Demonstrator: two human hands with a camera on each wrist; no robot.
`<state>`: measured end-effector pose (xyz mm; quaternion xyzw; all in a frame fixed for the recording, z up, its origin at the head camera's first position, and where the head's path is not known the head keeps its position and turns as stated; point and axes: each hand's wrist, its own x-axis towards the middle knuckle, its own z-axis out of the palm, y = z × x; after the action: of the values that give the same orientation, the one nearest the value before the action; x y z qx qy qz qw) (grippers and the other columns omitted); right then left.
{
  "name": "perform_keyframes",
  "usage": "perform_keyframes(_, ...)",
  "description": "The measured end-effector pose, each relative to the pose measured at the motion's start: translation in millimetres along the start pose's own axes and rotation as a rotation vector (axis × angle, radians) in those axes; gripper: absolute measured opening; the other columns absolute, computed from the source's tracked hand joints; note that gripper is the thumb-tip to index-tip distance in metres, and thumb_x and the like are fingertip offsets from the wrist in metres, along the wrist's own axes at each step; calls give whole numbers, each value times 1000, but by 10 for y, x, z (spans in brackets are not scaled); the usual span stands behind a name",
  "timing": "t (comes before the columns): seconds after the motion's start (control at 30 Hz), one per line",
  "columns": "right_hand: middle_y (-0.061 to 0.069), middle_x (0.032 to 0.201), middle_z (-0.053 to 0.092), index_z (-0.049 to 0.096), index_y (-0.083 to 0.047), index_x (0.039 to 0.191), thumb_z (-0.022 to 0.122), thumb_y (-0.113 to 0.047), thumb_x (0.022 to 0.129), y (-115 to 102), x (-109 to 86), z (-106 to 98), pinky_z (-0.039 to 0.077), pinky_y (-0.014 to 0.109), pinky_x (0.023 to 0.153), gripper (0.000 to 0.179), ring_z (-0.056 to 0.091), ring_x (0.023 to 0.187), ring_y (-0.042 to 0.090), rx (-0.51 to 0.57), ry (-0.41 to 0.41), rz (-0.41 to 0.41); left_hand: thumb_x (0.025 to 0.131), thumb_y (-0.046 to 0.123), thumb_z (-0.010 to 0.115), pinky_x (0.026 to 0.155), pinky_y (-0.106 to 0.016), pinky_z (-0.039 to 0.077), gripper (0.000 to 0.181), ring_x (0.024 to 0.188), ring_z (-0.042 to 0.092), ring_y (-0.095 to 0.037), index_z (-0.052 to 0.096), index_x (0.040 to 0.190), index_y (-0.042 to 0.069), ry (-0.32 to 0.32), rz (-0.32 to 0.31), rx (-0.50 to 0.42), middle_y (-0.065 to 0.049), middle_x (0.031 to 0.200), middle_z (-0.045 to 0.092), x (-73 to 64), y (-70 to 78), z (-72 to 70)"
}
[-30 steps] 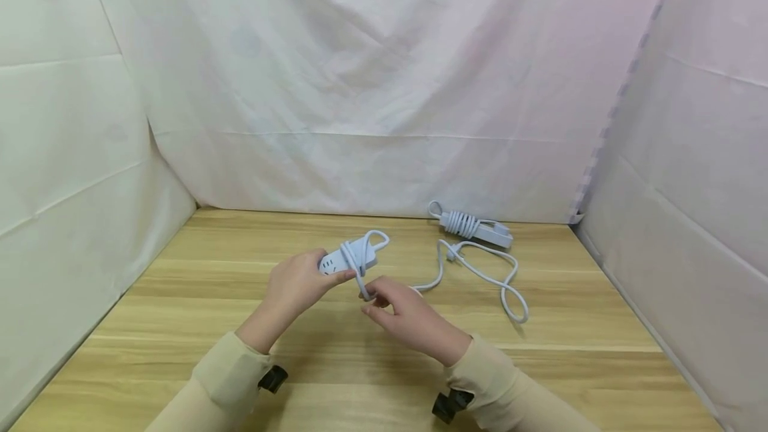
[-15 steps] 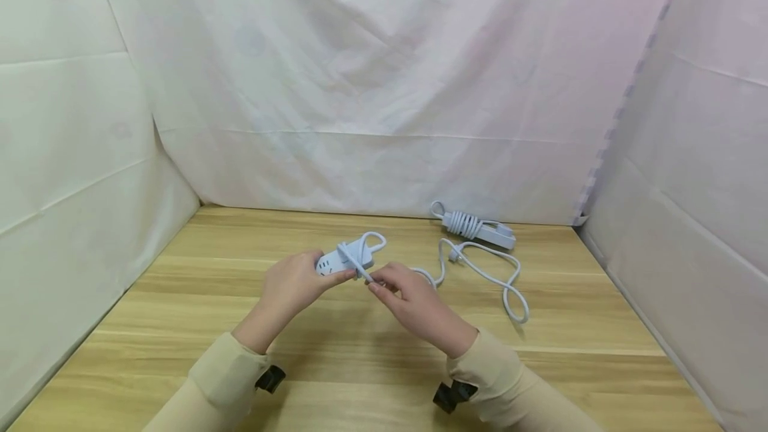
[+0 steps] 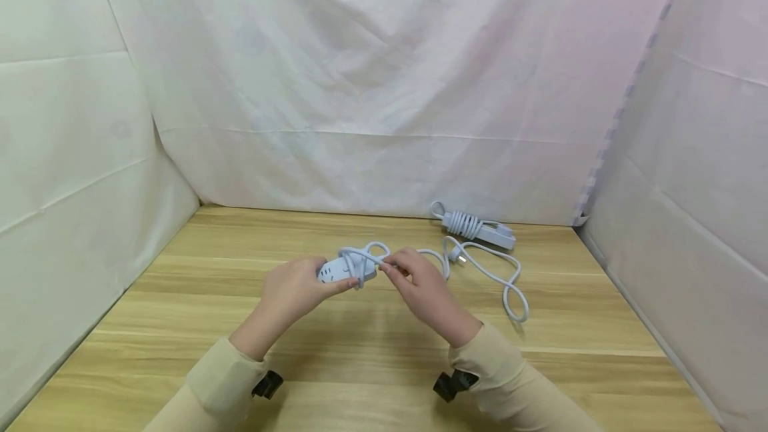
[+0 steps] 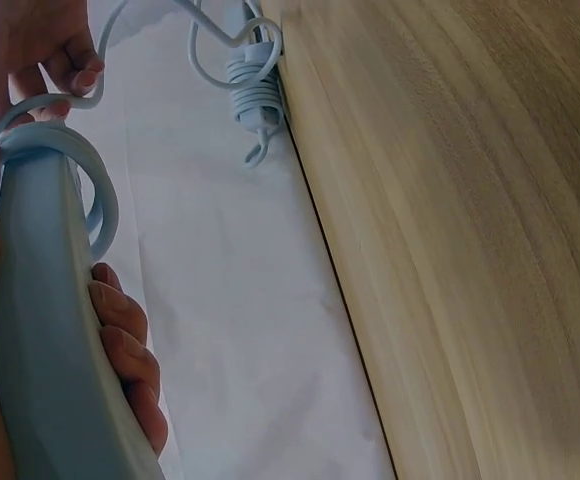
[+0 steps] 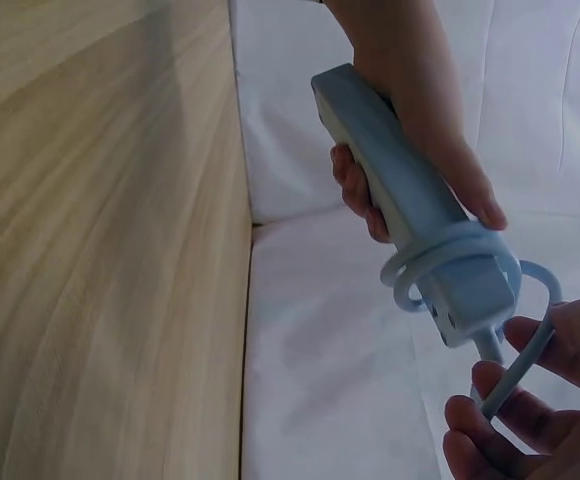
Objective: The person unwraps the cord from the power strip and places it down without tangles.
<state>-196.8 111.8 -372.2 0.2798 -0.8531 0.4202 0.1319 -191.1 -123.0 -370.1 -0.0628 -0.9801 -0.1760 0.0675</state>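
Note:
My left hand grips a white power strip by its near end, thumb along one side and fingers curled round the other. The strip is held up over the table and its socket slots show. A white cord is wound round its far end, seen closely in the right wrist view. Between the thumb and fingers of my right hand a length of this cord is pinched, just right of the strip. Farther right the loose cord trails over the table, with its plug lying near the second strip.
A second power strip lies at the back right of the wooden table, its cord coiled tightly round it. White cloth hangs behind and on both sides. Black wrist cameras sit at both sleeves.
My right hand has moved up and slightly right, drawing the pinched cord from below the strip across its top. The left hand still holds the strip. The plug has turned, showing its prongs.

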Motion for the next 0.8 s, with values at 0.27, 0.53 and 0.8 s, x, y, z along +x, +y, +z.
perform_keyframes(0.27, -4, 95, 61, 71, -9, 103, 58, -19, 99, 74, 26, -68, 47, 37, 75, 16, 55, 84, 13, -13, 32, 29, 66, 90, 50, 47, -30, 32, 72, 51, 44, -13, 60, 78, 20, 6, 37, -2, 6, 59, 50, -48, 20, 1)
perform_keyframes(0.53, -4, 97, 62, 70, -12, 102, 55, -23, 101, 142, 27, -124, 47, 37, 76, 19, 55, 87, 13, -48, 38, 73, 67, 86, 55, 50, -30, 33, 75, 54, 45, -12, 69, 91, 17, 15, 80, 14, 8, 60, 51, -82, 12, -13)
perform_keyframes(0.8, -2, 96, 60, 69, -13, 99, 52, -23, 102, 205, 2, -164, 43, 38, 72, 20, 50, 82, 16, -64, 22, 124, 68, 84, 58, 51, -30, 34, 74, 56, 46, -12, 70, 93, 15, 23, 91, -26, 9, 63, 53, -98, 4, -49)
